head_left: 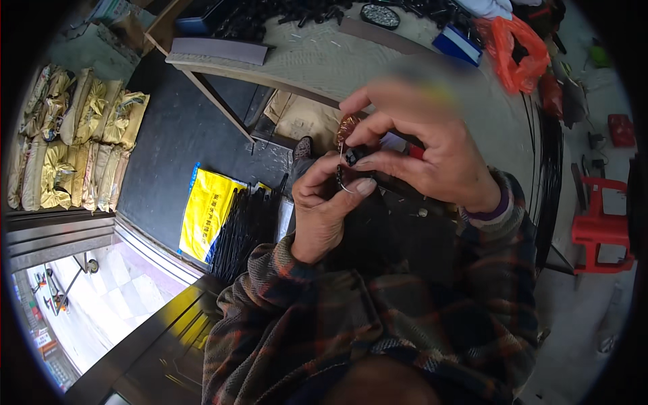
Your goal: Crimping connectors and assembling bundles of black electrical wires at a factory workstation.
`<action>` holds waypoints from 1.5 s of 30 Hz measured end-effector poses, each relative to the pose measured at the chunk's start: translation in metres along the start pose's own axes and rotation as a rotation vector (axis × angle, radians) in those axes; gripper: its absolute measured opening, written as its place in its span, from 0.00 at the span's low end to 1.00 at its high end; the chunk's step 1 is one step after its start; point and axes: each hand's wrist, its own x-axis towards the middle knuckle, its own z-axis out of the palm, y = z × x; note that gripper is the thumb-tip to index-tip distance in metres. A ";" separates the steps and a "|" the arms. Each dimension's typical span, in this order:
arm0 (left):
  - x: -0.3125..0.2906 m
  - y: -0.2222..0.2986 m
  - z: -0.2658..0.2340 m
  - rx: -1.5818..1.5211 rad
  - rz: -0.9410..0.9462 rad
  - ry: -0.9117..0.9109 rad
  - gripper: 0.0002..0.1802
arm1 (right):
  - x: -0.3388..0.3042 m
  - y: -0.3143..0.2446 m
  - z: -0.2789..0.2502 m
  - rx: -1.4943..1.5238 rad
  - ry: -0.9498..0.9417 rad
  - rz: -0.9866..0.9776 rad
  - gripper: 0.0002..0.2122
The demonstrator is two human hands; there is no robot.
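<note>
In front of my chest my two hands meet over a small black piece [352, 156]. My right hand [442, 152] pinches it between thumb and fingertips, the other fingers curled above. My left hand [320, 219] is closed just below, thumb and forefinger gripping a thin curved wire [343, 182] with dark beads or segments along it. The wire runs up to the black piece; how they join is too small to make out. Beside the right fingertips shows a copper-coloured coil of fine wire [348, 127], partly covered by the fingers.
Ahead stands a workbench [297, 50] with heaped black parts [270, 20], a round dish [379, 16] and a blue box [459, 44]. A red plastic bag [516, 57] hangs at its right. Lower left are a yellow sack [210, 209] and black rods [246, 226]; a red stool [601, 223] stands right.
</note>
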 end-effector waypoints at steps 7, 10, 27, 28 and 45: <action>-0.016 -0.009 0.013 0.042 0.103 0.021 0.11 | -0.031 -0.013 -0.003 -0.224 0.034 -0.107 0.08; -0.015 -0.012 0.021 0.042 0.091 0.004 0.10 | -0.044 -0.007 -0.013 -0.192 0.026 -0.092 0.08; -0.011 -0.021 0.014 0.071 0.061 -0.052 0.10 | -0.053 0.004 0.000 -0.310 0.152 -0.080 0.10; -0.010 -0.021 0.007 0.003 0.055 -0.122 0.10 | -0.053 0.006 0.001 -0.318 0.184 -0.132 0.10; -0.012 -0.008 0.002 -0.015 0.036 -0.136 0.17 | -0.054 0.017 0.020 -0.267 0.272 -0.401 0.10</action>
